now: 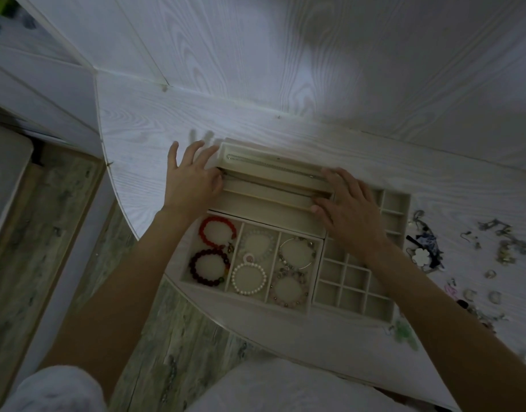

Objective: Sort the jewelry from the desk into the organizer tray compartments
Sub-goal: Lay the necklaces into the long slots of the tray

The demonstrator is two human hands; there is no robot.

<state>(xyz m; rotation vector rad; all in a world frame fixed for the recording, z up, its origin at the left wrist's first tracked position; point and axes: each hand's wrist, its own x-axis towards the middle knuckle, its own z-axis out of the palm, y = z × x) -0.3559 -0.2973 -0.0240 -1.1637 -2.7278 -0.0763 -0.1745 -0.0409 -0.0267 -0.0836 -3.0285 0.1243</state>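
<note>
Both hands, left hand [190,176] and right hand [348,209], rest with fingers spread at the ends of the necklace tray [273,162]; a careless nudge could tangle its chains [273,168].

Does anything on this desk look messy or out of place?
Yes: a loose scatter of small jewelry lies unsorted on the desk right of the trays, while the grid tray beside it shows empty cells.

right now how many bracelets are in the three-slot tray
6, two per slot: bright red beaded bracelet above dark red; pale above white pearl; silver charm above pink.
</note>
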